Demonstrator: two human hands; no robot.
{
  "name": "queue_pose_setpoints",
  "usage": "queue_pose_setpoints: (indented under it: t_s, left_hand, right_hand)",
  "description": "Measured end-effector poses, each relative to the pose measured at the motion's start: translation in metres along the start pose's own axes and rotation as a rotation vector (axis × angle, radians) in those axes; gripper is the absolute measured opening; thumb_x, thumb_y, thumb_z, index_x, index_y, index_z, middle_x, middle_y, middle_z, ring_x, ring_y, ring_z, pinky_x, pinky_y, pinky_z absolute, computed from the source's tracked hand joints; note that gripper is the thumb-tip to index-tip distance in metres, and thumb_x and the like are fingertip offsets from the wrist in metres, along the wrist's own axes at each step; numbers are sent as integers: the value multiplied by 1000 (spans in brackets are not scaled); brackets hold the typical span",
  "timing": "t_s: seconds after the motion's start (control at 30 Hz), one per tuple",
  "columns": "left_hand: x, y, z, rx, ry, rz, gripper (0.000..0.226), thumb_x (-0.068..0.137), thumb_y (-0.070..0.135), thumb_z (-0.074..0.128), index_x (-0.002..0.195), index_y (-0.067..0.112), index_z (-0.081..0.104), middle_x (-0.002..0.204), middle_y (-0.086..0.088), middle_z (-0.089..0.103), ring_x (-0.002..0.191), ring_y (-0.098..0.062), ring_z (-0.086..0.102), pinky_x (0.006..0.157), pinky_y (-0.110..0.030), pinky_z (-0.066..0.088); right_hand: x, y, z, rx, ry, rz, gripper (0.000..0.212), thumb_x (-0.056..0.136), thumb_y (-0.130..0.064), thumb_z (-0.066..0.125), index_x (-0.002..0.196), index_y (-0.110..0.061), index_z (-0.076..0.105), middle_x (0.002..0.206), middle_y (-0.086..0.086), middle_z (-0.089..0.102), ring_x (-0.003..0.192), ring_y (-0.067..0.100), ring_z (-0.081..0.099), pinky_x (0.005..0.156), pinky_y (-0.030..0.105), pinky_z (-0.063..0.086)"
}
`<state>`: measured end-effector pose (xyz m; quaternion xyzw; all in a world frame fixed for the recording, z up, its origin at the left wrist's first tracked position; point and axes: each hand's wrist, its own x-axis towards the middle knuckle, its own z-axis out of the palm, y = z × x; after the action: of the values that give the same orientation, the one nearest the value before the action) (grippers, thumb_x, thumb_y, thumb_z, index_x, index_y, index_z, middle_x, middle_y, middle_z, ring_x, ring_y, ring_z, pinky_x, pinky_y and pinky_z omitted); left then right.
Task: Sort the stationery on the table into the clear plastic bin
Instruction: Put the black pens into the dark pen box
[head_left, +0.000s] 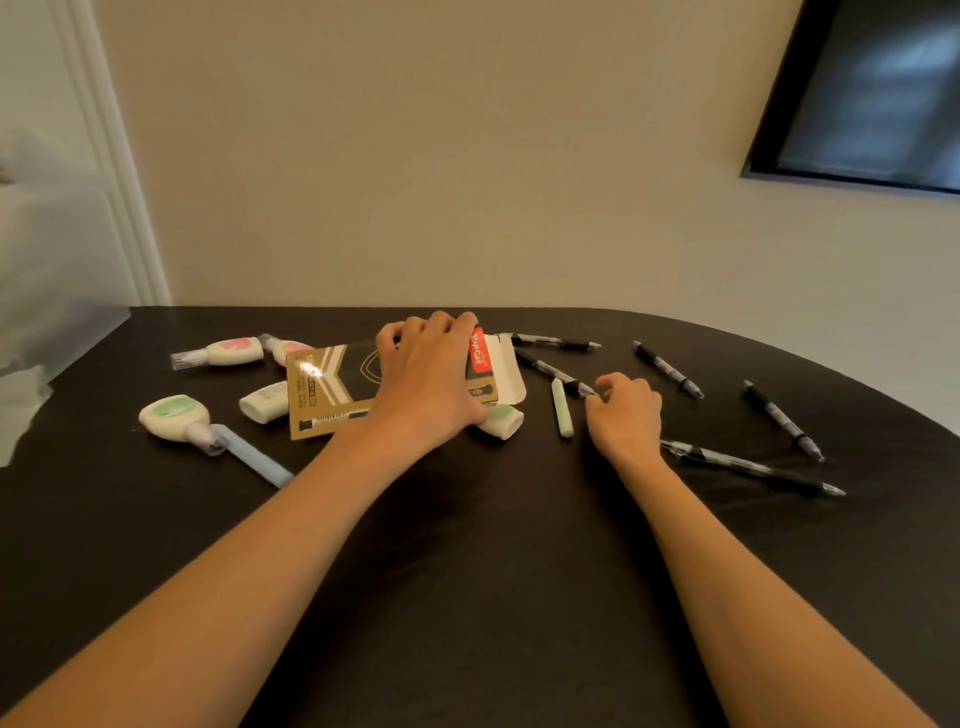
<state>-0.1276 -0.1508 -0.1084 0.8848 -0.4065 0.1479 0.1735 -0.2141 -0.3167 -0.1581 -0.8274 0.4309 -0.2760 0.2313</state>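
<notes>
The pen box (332, 384), gold and black with a red label, lay flat toward the far edge of the table (467, 545), about midway along it, its white end flap open to the right. The left hand (426, 374) lay over the box with its fingers curled round the far edge, gripping it. Just right of the flap, the right hand (623, 410) had its fingers curled in and pinched the near end of a black pen (545, 368), which slanted away toward the far edge. A pale green stick (562, 408) lay just beside that hand, between it and the box. Four more pens (667, 369) were scattered toward the table's right edge, one near the far edge, two crossing just behind the right wrist. A green-marked correction tape (501, 420) poked out from under the left palm, touching the box's near corner. Left of the box lay a white correction tape (265, 400) against its side, two pink correction tapes (228, 352) nearer the far edge, and a green correction tape (174, 415) with a pale blue pen (254, 457) beside its nozzle. The clear plastic bin (62, 312) stood at the table's far left corner, well apart from both hands, blurred and translucent; what it held could not be made out. Beyond the table stood a beige wall (415, 156) with a dark framed screen (872, 88) at the upper right
</notes>
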Motion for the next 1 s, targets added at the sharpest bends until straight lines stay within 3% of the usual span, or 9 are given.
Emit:
queue_pose_setpoints:
  t_s: [0.07, 0.17, 0.33, 0.47, 0.57, 0.67, 0.8, 0.93, 1.0]
  left_hand:
    - [5, 4, 5, 31, -10, 16, 84, 75, 39, 72, 142, 23, 25, 142, 0, 35, 132, -21, 29, 108, -36, 15]
    - [11, 5, 8, 66, -9, 33, 83, 76, 38, 72, 143, 24, 24, 142, 1, 34, 133, -21, 27, 108, -36, 15]
    - [12, 1, 11, 98, -23, 33, 83, 77, 38, 72, 143, 23, 24, 143, 0, 34, 133, -21, 27, 109, -37, 14]
    - [11, -1, 10, 95, -9, 26, 82, 78, 37, 71, 143, 23, 23, 144, 0, 33, 134, -21, 26, 109, -36, 14]
    - [8, -2, 8, 83, -6, 19, 82, 78, 37, 71, 143, 23, 23, 145, 0, 32, 134, -21, 26, 109, -36, 14]
    - [3, -6, 6, 65, -6, 5, 82, 78, 39, 71, 143, 24, 23, 144, 1, 33, 134, -21, 27, 109, -37, 14]
    - [-4, -11, 1, 50, -17, -34, 84, 77, 39, 71, 143, 24, 22, 144, 0, 33, 135, -21, 27, 110, -37, 14]
    - [-9, -15, -2, 41, -32, -56, 86, 76, 39, 72, 144, 23, 21, 145, 0, 33, 135, -22, 27, 111, -38, 14]
    - [-10, -16, -2, 42, -33, -60, 87, 76, 39, 72, 144, 23, 21, 145, 0, 33, 135, -22, 27, 110, -38, 14]
  right_hand:
    - [7, -1, 2, -101, -28, -24, 38, 97, -20, 46, 132, -8, 46, 135, 15, 41, 127, 30, 33, 97, 37, 38]
    - [17, -1, 6, -166, -62, -33, 33, 95, -26, 50, 123, -10, 55, 131, 13, 41, 123, 29, 35, 95, 37, 39]
    - [29, -2, 9, -72, -35, -9, 18, 91, -22, 58, 104, -11, 63, 121, 10, 50, 115, 26, 44, 92, 37, 44]
    - [24, -2, 6, 88, 42, 26, 5, 90, -11, 57, 95, -13, 57, 97, 4, 57, 88, 17, 52, 75, 29, 44]
    - [15, -2, 2, 124, 114, -15, 4, 92, -12, 55, 89, -15, 54, 91, 5, 56, 79, 16, 52, 66, 27, 39]
    - [10, -4, 1, 163, 94, -40, 8, 94, -16, 54, 95, -13, 60, 87, 3, 58, 74, 12, 52, 64, 23, 38]
    - [5, -3, 1, 290, 7, 13, 21, 88, -5, 54, 107, -9, 62, 99, 9, 67, 99, 21, 61, 86, 32, 50]
    - [-2, -6, -2, 334, -123, 25, 36, 88, 2, 50, 121, -12, 54, 107, 7, 65, 93, 13, 57, 76, 24, 44]
    - [-4, -10, -2, 311, -118, -10, 31, 91, -4, 49, 120, -14, 56, 112, 7, 61, 92, 12, 54, 77, 24, 43]
